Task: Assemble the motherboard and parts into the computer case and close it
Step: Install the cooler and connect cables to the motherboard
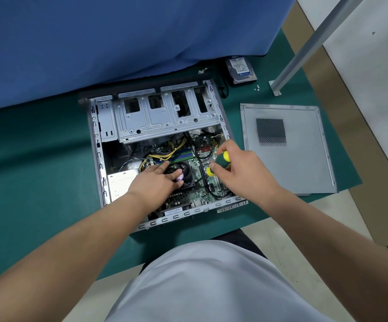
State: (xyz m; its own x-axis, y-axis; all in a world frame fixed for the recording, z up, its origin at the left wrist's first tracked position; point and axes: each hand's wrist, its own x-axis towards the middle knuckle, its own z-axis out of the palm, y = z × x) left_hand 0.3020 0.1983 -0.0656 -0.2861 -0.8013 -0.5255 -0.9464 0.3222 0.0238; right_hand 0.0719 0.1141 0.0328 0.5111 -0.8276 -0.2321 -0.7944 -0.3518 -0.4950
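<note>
Head view, screwdriver [220, 162] in right grip [237, 168], over motherboard [195, 168]

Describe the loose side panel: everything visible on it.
The side panel is a flat, roughly rectangular sheet that looks like bare grey metal, with folded edges along its rim and a square patch of perforated vent holes in its upper left area. It is off the computer case and lies flat on the green mat, just right of the case and apart from it. Its near corner reaches the mat's edge. Neither hand touches it, and nothing rests on it.
</note>
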